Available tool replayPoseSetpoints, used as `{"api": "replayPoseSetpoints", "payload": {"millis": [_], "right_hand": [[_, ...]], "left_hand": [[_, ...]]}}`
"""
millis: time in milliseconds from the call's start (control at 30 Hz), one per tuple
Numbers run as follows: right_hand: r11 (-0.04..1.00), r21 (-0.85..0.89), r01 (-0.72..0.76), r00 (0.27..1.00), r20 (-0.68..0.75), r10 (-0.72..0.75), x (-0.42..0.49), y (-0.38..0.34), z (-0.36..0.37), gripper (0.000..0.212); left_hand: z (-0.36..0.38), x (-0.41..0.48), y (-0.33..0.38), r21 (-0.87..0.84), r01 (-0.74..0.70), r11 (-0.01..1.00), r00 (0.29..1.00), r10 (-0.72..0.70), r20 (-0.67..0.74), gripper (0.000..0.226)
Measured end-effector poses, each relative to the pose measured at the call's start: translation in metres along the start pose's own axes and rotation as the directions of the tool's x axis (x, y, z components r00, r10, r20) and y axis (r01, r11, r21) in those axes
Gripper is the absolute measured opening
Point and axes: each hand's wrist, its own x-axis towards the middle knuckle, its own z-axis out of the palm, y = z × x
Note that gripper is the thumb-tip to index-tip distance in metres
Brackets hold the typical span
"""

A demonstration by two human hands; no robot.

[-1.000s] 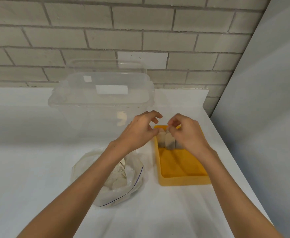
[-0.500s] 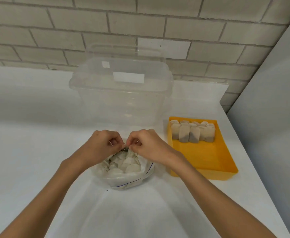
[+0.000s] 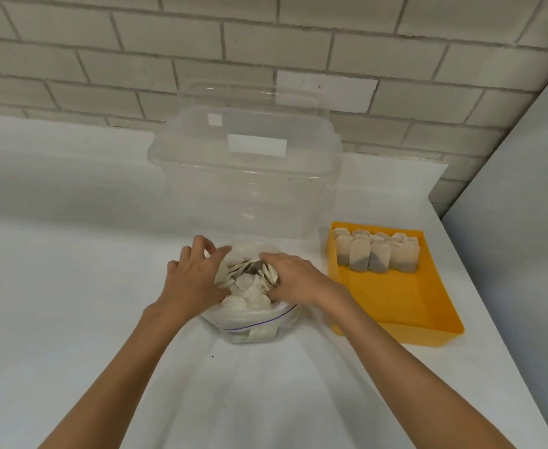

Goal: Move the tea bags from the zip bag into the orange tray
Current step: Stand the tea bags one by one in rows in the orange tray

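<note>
My left hand [image 3: 195,280] gripped the rim of the zip bag [image 3: 253,322], mid-desk [image 3: 71,286], while my right hand [image 3: 293,277] dug among the tea bags [image 3: 250,286] (fingertips buried, so its grasp cannot be told). A row of them already stood in the orange tray [image 3: 396,306] by the desk's right edge. Best to pinch a few by their tops, with the bag steadied.

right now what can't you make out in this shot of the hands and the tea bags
Head view, the only one:
- Right hand: its fingertips are buried among the tea bags in the zip bag, so a pinch cannot be confirmed.
- Left hand: whether it grips the bag's rim; its own fingers cover the contact.
- Count in the zip bag: bags overlap, hands cover some.
- Back row in the orange tray: hidden behind the front row.
</note>
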Motion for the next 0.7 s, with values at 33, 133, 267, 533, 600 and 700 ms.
{"api": "replayPoseSetpoints", "payload": {"millis": [33, 133, 267, 533, 600, 700], "right_hand": [[1.0, 0.017, 0.0, 1.0, 0.018, 0.0, 0.0, 0.002, -0.003, 0.071], [0.99, 0.142, -0.016, 0.999, 0.036, 0.011, 0.004, 0.006, -0.009, 0.055], [0.99, 0.139, -0.038, 0.997, -0.054, 0.046, 0.009, 0.007, -0.004, 0.037], [0.997, -0.012, 0.082, 0.944, -0.319, -0.082, 0.016, -0.006, 0.001, 0.018], [0.995, 0.044, 0.094, 0.941, -0.331, -0.075, 0.017, -0.004, -0.004, 0.013], [0.971, 0.21, 0.119, 0.939, -0.34, -0.042, 0.015, 0.0, -0.017, 0.006]], "left_hand": [[0.0, 0.002, -0.002, -0.089, 0.0, 0.996, 0.998, 0.006, 0.064, 0.076], [-0.004, 0.006, -0.004, -0.298, 0.0, 0.955, 0.982, 0.056, 0.178, 0.068], [-0.002, 0.005, -0.002, -0.337, 0.002, 0.942, 0.972, 0.077, 0.221, 0.062], [-0.009, 0.005, 0.011, -0.227, 0.035, 0.973, 0.994, -0.011, 0.105, 0.046], [-0.011, 0.005, 0.015, -0.273, 0.034, 0.961, 0.998, -0.016, 0.066, 0.042], [-0.02, 0.002, 0.021, -0.343, 0.021, 0.939, 0.999, -0.009, 0.034, 0.036]]}}
